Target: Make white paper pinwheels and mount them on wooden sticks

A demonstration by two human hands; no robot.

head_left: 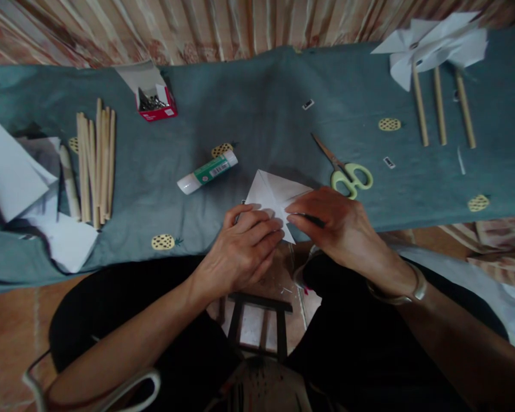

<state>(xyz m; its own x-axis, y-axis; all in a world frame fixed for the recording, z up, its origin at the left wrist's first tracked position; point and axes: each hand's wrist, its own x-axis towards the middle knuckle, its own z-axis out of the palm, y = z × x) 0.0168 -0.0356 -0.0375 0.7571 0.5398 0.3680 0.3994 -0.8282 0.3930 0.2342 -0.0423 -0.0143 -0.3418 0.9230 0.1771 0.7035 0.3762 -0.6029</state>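
A small piece of creased white paper [271, 191] lies at the table's near edge, one corner pointing away from me. My left hand [251, 243] rests over its lower left part, fingers bent and holding it. From the right, my right hand [332, 223] pinches the paper's edge between thumb and forefinger. Beyond the left hand lies a glue stick [208, 171] with a green label, cap on. Green-handled scissors [343, 169] lie just past the right hand, their blades pointing away to the left.
Several wooden sticks [96, 166] and white paper sheets [12, 171] lie at left. Behind them stands an open red box [157, 106] of small metal pieces. White paper pinwheels [438, 48] on sticks lie at far right. Tiny printed labels [308, 104] dot the blue-green cloth [274, 103].
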